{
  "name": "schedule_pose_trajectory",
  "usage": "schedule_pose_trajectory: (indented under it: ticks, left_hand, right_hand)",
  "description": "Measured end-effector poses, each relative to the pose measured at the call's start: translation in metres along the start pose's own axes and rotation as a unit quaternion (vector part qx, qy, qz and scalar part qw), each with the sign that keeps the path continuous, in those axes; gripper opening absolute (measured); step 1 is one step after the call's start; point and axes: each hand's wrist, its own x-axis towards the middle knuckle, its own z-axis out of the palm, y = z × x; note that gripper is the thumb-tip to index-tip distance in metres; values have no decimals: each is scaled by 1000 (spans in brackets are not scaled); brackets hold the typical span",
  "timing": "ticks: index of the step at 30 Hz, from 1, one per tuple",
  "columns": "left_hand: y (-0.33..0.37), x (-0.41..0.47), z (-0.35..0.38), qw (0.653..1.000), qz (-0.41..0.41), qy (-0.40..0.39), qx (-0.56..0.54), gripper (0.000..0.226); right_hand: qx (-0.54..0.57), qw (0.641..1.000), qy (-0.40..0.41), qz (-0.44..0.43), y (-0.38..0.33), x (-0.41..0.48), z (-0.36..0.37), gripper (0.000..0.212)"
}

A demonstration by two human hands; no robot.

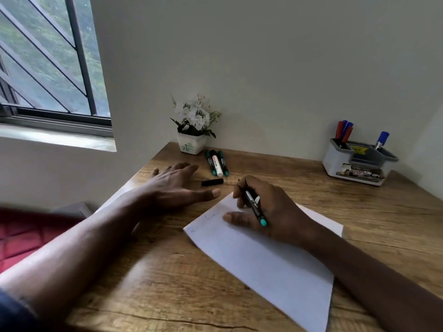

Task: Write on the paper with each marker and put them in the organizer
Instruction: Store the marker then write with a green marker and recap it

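Observation:
A white sheet of paper [259, 259] lies at an angle on the wooden desk. My right hand [266, 207] rests on its far corner and grips a black marker with a teal end [255, 207], tip pointing away; the tip is hidden behind my fingers. The marker's black cap [212, 182] lies loose on the desk just beyond the paper. My left hand [177, 185] lies flat and spread on the desk, left of the cap, holding nothing. Three more markers [217, 163] lie side by side near the flower pot. The grey-and-white organizer [359, 161] stands at the back right.
A white pot of artificial flowers [193, 127] stands at the back wall. The organizer holds red and blue markers [344, 130] and one blue marker [382, 139]. The desk's left edge [112, 200] runs beside a red seat [24, 236]. A window is at upper left.

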Motion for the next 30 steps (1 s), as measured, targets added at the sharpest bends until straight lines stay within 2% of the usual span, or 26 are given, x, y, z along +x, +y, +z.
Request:
schedule_pose_trajectory:
  ticks: [3,5,7,9,11,13,15,18,24,28,30]
  left_hand:
    - [2,0,2,999,1,-38,31,155]
    - [4,-1,1,998,-3,-44,37,154]
    - [7,-2,0,998,-7,-44,43,143]
    - [9,-3,-1,998,-9,-39,48,133]
    - [12,-5,-3,998,-11,-41,53,131]
    - [13,-7,-5,998,-12,-43,54,128]
    - [13,-9,-6,997,-6,-45,59,124]
    - [13,-11,-10,996,-4,-67,58,125]
    - [8,-13,-13,993,8,-91,81,129]
    - [10,-13,-14,993,5,-85,78,112]
    - [10,-12,-15,993,5,-94,78,121]
  right_hand:
    - [-57,997,44,-29,8,5,-5,34]
    - [-40,993,93,-52,9,6,-2,20]
    - [125,988,91,-2,-1,4,-1,23]
    - [327,944,23,40,-15,0,0,27]
    - [391,919,-21,48,-25,-3,2,30]
    - [351,935,-37,38,-31,-3,7,26]
    - [301,951,-54,43,-33,-3,11,13]
    - [284,954,-72,62,-35,-4,13,11]
    - [250,967,-43,39,-37,-2,18,8]
    - [201,979,-30,12,-42,2,26,6]
    - [191,981,-27,11,-42,2,28,9]
